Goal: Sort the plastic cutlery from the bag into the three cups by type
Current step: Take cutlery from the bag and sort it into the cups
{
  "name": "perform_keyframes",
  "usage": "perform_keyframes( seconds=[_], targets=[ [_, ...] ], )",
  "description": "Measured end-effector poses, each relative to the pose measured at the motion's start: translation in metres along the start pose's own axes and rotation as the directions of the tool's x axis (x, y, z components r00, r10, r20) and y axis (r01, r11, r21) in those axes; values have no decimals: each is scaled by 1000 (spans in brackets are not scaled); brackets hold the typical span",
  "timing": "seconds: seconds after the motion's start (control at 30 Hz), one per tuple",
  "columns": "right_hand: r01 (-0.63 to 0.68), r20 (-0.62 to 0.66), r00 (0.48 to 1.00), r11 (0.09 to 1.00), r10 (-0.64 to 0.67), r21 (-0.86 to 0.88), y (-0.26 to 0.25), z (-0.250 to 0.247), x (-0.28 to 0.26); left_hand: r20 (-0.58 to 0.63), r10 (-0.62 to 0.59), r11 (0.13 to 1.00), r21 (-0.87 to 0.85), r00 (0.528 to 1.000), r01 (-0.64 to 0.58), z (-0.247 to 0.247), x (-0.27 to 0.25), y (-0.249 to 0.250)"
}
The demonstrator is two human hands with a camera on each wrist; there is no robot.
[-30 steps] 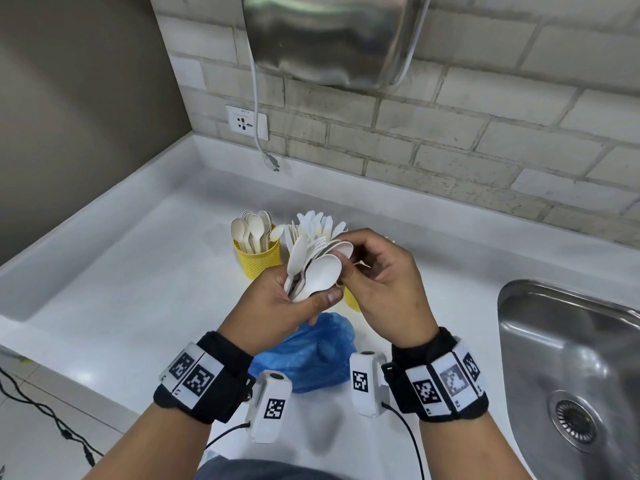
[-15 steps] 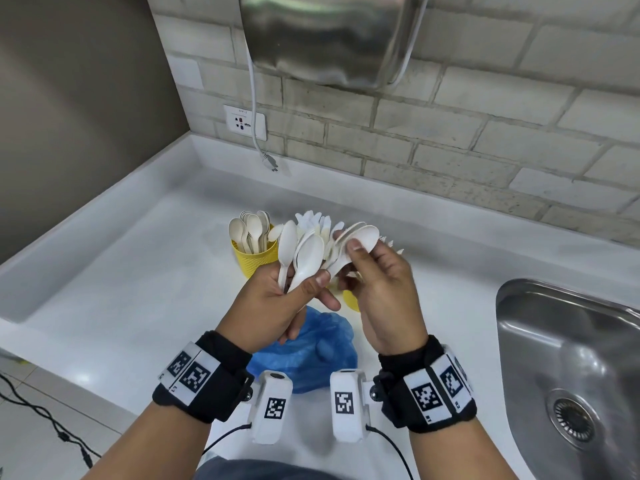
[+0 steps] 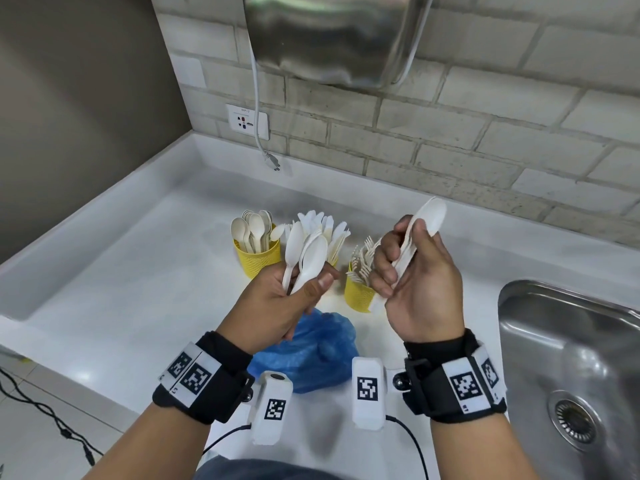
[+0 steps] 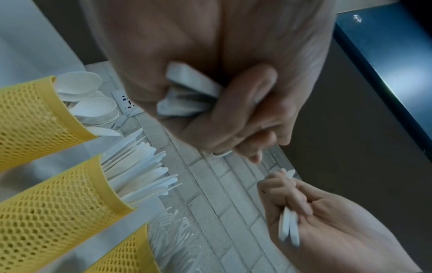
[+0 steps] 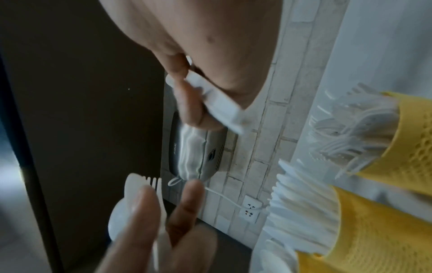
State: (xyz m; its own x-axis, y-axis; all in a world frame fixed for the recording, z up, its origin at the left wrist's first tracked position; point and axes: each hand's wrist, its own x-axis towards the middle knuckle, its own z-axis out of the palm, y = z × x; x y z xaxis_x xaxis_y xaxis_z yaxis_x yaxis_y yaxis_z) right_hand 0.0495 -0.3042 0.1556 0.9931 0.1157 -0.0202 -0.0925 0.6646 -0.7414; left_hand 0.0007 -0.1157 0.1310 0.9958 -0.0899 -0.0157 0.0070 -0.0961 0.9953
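My left hand (image 3: 310,285) grips a bunch of white plastic spoons (image 3: 313,259) by their handles, bowls up. The right wrist view shows fork tines (image 5: 153,181) among that bunch. My right hand (image 3: 394,268) holds white spoons (image 3: 433,213) by the handles (image 4: 288,229), raised over the fork cup (image 3: 360,294). Three yellow mesh cups stand behind my hands. The spoon cup (image 3: 258,259) is on the left. The middle cup (image 4: 58,203) holds knives (image 3: 327,226) and is largely hidden in the head view. The blue bag (image 3: 308,355) lies crumpled below my hands.
A steel sink (image 3: 571,368) is set into the white counter (image 3: 121,271) at the right. A metal hand dryer (image 3: 332,36) hangs on the brick wall above, its cord dangling near an outlet (image 3: 247,121). The counter drops off at the left front.
My right hand has drawn spoons out of the left hand's bunch and moved up and to the right, so the hands are now apart. The left hand keeps the remaining bunch.
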Motion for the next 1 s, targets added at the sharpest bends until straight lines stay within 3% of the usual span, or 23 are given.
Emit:
perform_keyframes(
  seconds=[0.13, 0.3, 0.43, 0.57, 0.8, 0.9, 1.0],
  targets=[
    [-61, -44, 998, 921, 47, -385, 13, 4, -5, -44, 2, 999, 37, 999, 0, 3, 2, 2],
    [-157, -15, 984, 836, 175, -525, 34, 13, -16, -87, 26, 998, -54, 996, -31, 14, 5, 10],
    [-136, 27, 983, 827, 180, -546, 44, 18, -20, -115, 18, 1000, 10, 993, -17, 18, 7, 12],
    [-44, 39, 996, 825, 79, -564, 49, 22, -20, -118, 45, 998, 56, 992, -39, 19, 7, 13],
    [-37, -125, 992, 918, -14, -396, 43, 30, -16, -78, 62, 993, 100, 995, -54, 21, 4, 17],
    [-24, -216, 975, 952, -45, -306, 36, 25, -10, -117, 53, 989, 145, 992, -35, 20, 7, 12],
    [23, -219, 973, 969, -79, -246, 25, 20, -6, -151, 113, 981, 171, 982, -87, 17, 9, 7]
  ],
)
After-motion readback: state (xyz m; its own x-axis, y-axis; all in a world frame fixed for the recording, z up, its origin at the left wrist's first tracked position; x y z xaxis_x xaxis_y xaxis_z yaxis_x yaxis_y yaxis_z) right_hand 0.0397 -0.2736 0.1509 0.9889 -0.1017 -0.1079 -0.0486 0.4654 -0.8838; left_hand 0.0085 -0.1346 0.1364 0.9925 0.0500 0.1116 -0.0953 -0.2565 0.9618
